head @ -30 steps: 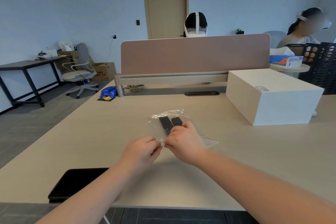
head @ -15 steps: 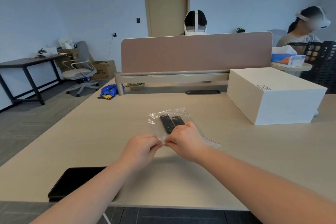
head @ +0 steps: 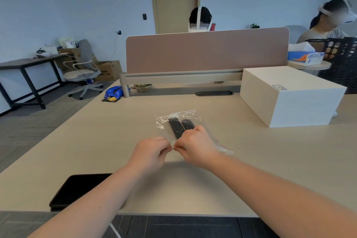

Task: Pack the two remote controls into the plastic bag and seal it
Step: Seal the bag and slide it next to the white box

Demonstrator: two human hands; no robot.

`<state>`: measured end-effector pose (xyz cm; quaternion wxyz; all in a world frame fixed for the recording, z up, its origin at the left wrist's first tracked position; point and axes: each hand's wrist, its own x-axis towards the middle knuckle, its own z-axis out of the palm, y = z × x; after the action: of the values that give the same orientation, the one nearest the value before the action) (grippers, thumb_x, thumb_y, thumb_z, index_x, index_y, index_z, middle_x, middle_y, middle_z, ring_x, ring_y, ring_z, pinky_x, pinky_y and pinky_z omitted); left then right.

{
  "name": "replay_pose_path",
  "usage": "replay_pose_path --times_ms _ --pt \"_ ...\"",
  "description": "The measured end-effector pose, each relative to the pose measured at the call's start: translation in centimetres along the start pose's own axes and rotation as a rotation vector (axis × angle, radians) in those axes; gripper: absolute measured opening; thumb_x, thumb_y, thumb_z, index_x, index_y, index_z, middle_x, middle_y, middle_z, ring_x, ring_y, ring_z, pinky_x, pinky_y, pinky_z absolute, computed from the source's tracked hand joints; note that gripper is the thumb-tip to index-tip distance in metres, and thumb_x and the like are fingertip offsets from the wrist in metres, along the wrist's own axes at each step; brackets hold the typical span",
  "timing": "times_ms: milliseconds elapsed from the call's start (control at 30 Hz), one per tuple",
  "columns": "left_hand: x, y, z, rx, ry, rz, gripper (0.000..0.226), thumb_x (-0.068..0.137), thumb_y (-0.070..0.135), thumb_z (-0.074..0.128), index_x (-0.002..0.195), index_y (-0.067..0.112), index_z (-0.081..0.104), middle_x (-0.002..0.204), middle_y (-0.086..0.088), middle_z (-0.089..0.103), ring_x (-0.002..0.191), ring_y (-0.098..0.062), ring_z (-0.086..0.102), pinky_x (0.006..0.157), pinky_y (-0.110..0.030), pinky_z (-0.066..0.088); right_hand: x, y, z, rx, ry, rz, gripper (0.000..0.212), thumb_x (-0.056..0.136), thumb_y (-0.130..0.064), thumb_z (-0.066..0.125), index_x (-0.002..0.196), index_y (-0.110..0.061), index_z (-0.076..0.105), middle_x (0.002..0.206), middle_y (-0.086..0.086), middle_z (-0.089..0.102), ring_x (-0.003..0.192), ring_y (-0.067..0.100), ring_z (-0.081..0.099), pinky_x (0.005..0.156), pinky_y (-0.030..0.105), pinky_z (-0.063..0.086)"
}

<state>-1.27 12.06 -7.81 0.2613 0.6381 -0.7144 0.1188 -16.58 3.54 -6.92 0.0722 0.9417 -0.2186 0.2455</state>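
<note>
Both hands [head: 172,148] pinching plastic bag [head: 178,121] edge, two remote controls [head: 181,126] inside — on desk [head: 96,141]

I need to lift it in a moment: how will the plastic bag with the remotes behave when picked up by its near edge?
The plastic bag looks thin and crinkled, so probably floppy. The two remote controls lie loose inside, so they would likely slide toward the far end. The left hand and right hand pinch its near edge; the film may be slippery.

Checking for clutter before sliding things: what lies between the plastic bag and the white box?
Nothing: in the head view only bare table separates the plastic bag from the white box.
</note>
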Motion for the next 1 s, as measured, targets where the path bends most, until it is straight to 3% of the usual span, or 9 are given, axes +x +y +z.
replay_pose_path --times_ms 67,167,400,700,867,1000 --pt "0.1 0.0 0.0 0.027 -0.007 0.039 0.022 0.076 0.029 0.042 0.065 0.02 0.059 0.063 0.004 0.065 0.058 -0.018 0.057 0.046 -0.023 0.042 -0.3 0.0 0.1 -0.104 -0.048 -0.028 0.014 0.069 -0.027 0.069 0.055 -0.026 0.066 0.047 -0.005 0.061 0.056 0.016 0.062 0.061 0.025 0.036" --pt "0.0 0.0 -0.2 0.039 0.004 0.058 0.028 0.076 0.032 0.036 0.063 0.018 0.057 0.062 0.002 0.064 0.057 -0.021 0.058 0.045 -0.024 0.042 -1.0 0.9 0.0 -0.192 -0.045 -0.075 0.017 0.061 -0.018 0.076 0.054 -0.024 0.062 0.048 -0.008 0.061 0.062 0.014 0.062 0.062 0.027 0.023" --pt "-0.3 -0.1 -0.2 0.04 0.008 0.05 0.033 0.077 0.036 0.033 0.066 0.019 0.059 0.066 0.003 0.065 0.063 -0.021 0.06 0.05 -0.024 0.036 -3.9 4.4 -0.4 -0.299 -0.029 -0.06 0.02 0.06 -0.005 0.072 0.06 -0.019 0.057 0.054 -0.006 0.059 0.068 0.019 0.062 0.061 0.029 0.026" --pt "-0.3 0.3 0.0 0.064 -0.009 0.058 0.031 0.079 0.036 0.034 0.066 0.019 0.057 0.064 0.003 0.062 0.06 -0.022 0.057 0.045 -0.021 0.03 -6.7 7.4 -1.6 -0.386 -0.044 0.004 0.024 0.057 -0.006 0.077 0.056 -0.019 0.056 0.05 -0.005 0.058 0.064 0.02 0.062 0.061 0.03 0.025" --pt "-0.7 -0.2 -0.3 0.105 -0.035 0.061 0.03 0.079 0.037 0.034 0.065 0.019 0.054 0.061 0.004 0.06 0.058 -0.02 0.054 0.045 -0.013 0.018 -8.8 9.3 -1.6 -0.457 -0.069 0.06 0.024 0.056 -0.004 0.074 0.056 -0.019 0.055 0.051 -0.007 0.059 0.063 0.02 0.06 0.06 0.03 0.022" --pt "-1.3 -0.6 -0.2 0.107 -0.068 0.046 0.028 0.079 0.038 0.035 0.065 0.019 0.051 0.06 0.004 0.059 0.057 -0.019 0.053 0.047 -0.01 0.016 -11.0 10.7 -1.7 -0.444 -0.154 0.153 0.015 0.056 -0.004 0.058 0.058 -0.019 0.056 0.053 -0.006 0.061 0.062 0.02 0.061 0.057 0.03 0.033"
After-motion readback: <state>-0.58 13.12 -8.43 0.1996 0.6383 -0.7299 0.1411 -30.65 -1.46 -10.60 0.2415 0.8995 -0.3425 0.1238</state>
